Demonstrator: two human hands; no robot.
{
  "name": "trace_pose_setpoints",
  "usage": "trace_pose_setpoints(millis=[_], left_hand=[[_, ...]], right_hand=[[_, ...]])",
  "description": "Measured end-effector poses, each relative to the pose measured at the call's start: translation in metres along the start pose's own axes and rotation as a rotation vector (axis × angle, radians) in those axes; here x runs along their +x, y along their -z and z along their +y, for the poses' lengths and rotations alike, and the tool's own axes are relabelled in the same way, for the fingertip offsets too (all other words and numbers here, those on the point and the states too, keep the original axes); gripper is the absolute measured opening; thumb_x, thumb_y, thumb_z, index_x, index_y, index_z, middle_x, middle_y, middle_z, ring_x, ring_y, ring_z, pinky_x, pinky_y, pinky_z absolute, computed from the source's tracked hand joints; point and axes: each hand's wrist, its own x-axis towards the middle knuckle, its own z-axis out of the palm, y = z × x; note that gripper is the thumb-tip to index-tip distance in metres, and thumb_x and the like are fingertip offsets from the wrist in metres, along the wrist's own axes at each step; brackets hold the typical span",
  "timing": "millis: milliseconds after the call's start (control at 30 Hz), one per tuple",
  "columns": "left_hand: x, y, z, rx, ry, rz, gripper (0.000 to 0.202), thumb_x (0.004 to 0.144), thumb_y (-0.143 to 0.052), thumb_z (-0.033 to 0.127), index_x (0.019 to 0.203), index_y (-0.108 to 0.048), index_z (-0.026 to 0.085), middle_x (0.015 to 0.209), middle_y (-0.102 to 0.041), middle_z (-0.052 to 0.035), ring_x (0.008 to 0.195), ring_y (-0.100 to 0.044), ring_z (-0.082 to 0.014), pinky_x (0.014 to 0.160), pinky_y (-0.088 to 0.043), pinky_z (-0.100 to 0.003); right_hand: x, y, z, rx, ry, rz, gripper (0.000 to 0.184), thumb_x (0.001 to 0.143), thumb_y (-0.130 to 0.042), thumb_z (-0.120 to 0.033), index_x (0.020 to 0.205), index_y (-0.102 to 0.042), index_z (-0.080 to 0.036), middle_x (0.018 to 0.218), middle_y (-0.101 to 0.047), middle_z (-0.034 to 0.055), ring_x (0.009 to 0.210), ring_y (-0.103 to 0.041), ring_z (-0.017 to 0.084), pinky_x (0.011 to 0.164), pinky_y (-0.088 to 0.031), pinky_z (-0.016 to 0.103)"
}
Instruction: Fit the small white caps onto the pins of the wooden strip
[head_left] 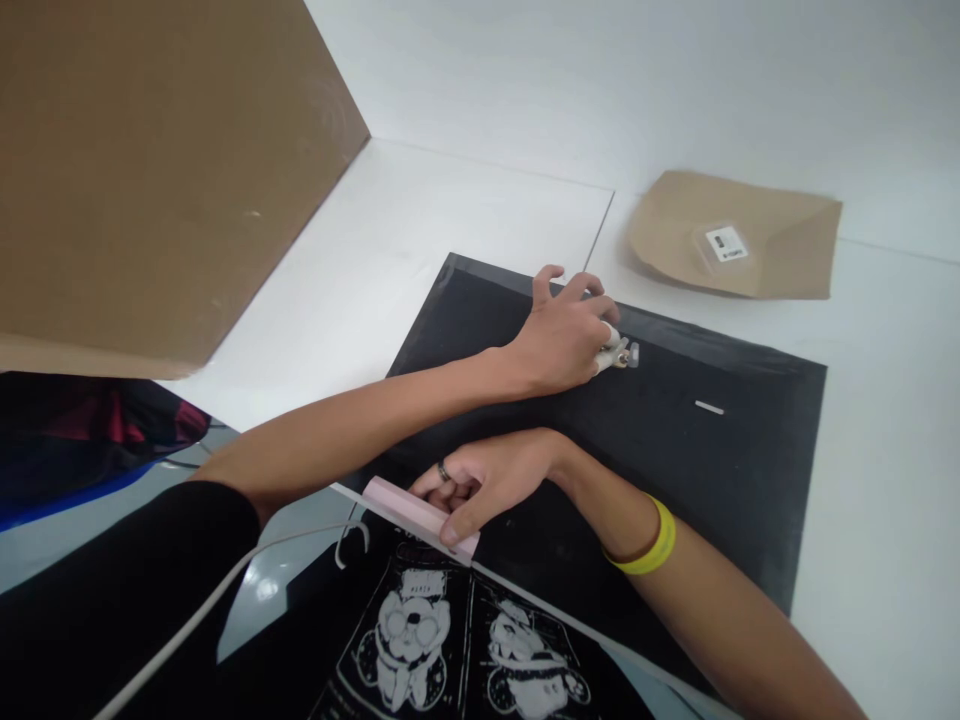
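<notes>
My left hand (564, 335) reaches across the black mat (750, 480), with white covers on the thumb and one finger. These two are pinched at a small whitish and gold-coloured piece (622, 357), too small to name; the other fingers are bent and apart. Right beside the pinch lies a small clear piece (634, 354). My right hand (487, 485) is bent back towards me at the mat's near edge. Its thumb and curled fingers grip a long pale pink box-like bar (420, 515).
A small white strip (709, 407) lies on the mat. Behind it, a clear case with a label (724, 245) rests on brown paper (799, 245). A large brown board (150, 180) stands at the left. A white cable (217, 590) runs below my left arm.
</notes>
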Motion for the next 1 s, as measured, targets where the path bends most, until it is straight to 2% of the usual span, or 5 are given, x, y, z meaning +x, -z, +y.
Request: trace_pose_setpoints(millis=[200, 367, 500, 733, 1000], left_hand=[[0.008, 0.023, 0.006, -0.017, -0.124, -0.003, 0.020, 0.079, -0.064, 0.008, 0.071, -0.074, 0.023, 0.113, -0.073, -0.0047, 0.140, -0.046, -0.0368, 0.125, -0.013, -0.070], [0.008, 0.057, -0.010, -0.109, 0.007, 0.081, 0.016, 0.091, -0.065, 0.028, 0.084, -0.078, 0.022, 0.118, -0.070, -0.0071, 0.141, -0.045, -0.0396, 0.120, -0.020, -0.072], [-0.025, 0.076, -0.044, -0.133, 0.163, 0.177, 0.021, 0.092, -0.072, 0.043, 0.093, -0.080, 0.023, 0.122, -0.074, -0.0095, 0.134, -0.050, -0.0372, 0.120, -0.020, -0.071], [-0.092, 0.051, -0.092, -0.188, 0.305, 0.130, 0.025, 0.090, -0.074, 0.050, 0.095, -0.083, 0.027, 0.128, -0.076, -0.0076, 0.134, -0.054, -0.0354, 0.119, -0.019, -0.071], [-0.101, 0.026, -0.101, -0.131, 0.313, 0.219, 0.016, 0.093, -0.074, 0.038, 0.100, -0.083, 0.027, 0.137, -0.073, -0.0087, 0.137, -0.051, -0.0326, 0.118, -0.019, -0.065]], right_hand=[[0.000, 0.000, 0.004, 0.008, 0.014, -0.002, 0.072, 0.081, -0.085, -0.061, 0.128, -0.057, -0.015, 0.086, -0.061, -0.0037, 0.066, -0.046, 0.007, 0.057, -0.033, 0.023], [0.001, 0.001, 0.006, 0.031, 0.022, 0.001, 0.071, 0.084, -0.081, -0.064, 0.130, -0.056, -0.016, 0.088, -0.062, -0.0033, 0.070, -0.050, 0.008, 0.061, -0.037, 0.023], [0.000, 0.000, 0.006, 0.045, 0.008, -0.001, 0.071, 0.082, -0.082, -0.065, 0.127, -0.057, -0.015, 0.091, -0.063, -0.0025, 0.074, -0.053, 0.009, 0.065, -0.041, 0.022], [-0.001, -0.001, -0.002, 0.079, -0.005, -0.034, 0.069, 0.079, -0.090, -0.052, 0.126, -0.059, -0.011, 0.087, -0.065, -0.0025, 0.078, -0.058, 0.009, 0.074, -0.047, 0.021], [-0.008, -0.005, -0.001, 0.054, 0.027, 0.029, 0.069, 0.087, -0.084, -0.053, 0.134, -0.058, -0.009, 0.098, -0.069, 0.0039, 0.077, -0.057, 0.009, 0.070, -0.046, 0.020]])
